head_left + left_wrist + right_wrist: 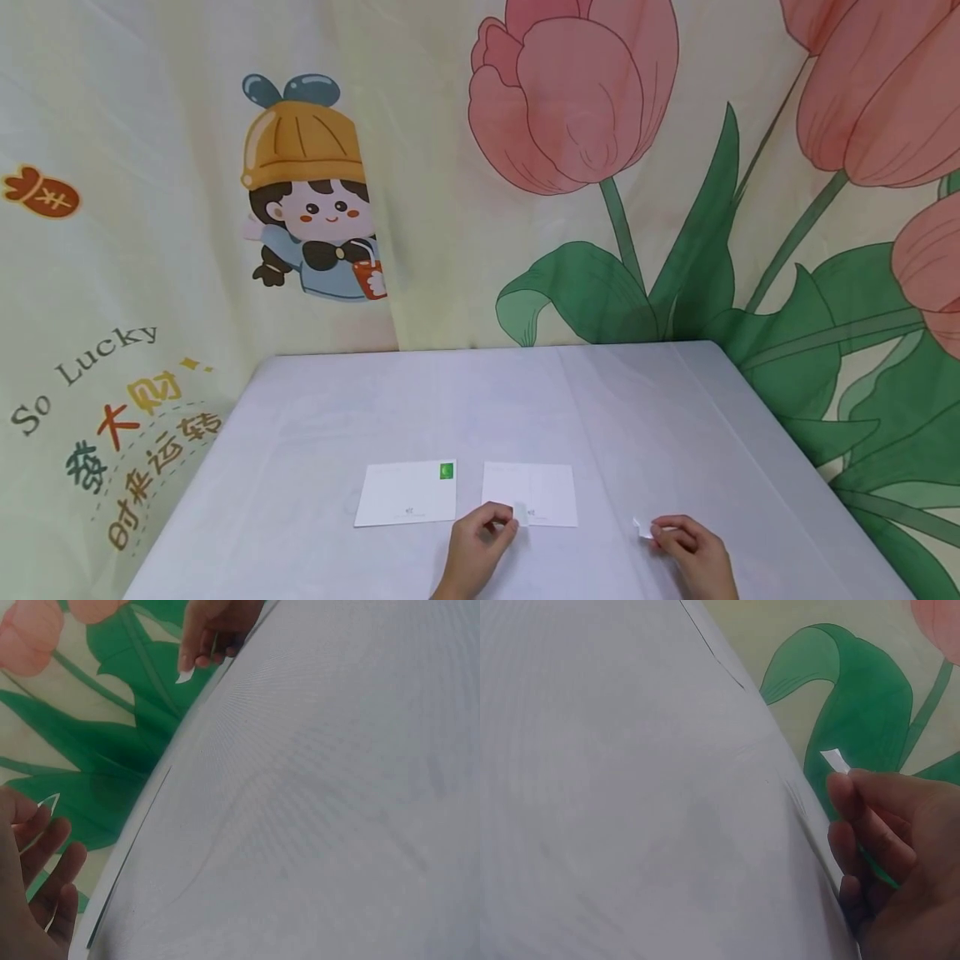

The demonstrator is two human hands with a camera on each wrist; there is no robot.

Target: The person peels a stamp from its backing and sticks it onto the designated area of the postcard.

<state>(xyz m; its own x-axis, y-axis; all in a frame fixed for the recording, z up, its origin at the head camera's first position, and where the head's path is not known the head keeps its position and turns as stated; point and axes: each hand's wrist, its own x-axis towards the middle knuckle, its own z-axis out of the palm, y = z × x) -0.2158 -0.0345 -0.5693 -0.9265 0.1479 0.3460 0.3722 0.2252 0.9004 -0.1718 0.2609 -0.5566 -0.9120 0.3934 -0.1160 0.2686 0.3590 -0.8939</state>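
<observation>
Over the lower edge of the right white card (pixel 536 483), my left hand (pixel 477 546) pinches a small pale stamp-sized piece (pixel 521 513) between thumb and index finger. In the left wrist view, this piece (pixel 51 801) has a white edge, and the other fingers are loosely bent. Farther right, above the table, my right hand (pixel 693 550) pinches a small white paper piece (pixel 642 528). One end of that paper (pixel 834 760) sticks out past the fingertips in the right wrist view. To the left lies another white card (pixel 401 498) with a green stamp (pixel 446 471) in its upper right corner.
A white cloth covers the table (pixel 450 400). Behind it hangs a curtain (pixel 442 208) printed with tulips, a cartoon figure and lettering. The two cards lie side by side with a narrow gap between them.
</observation>
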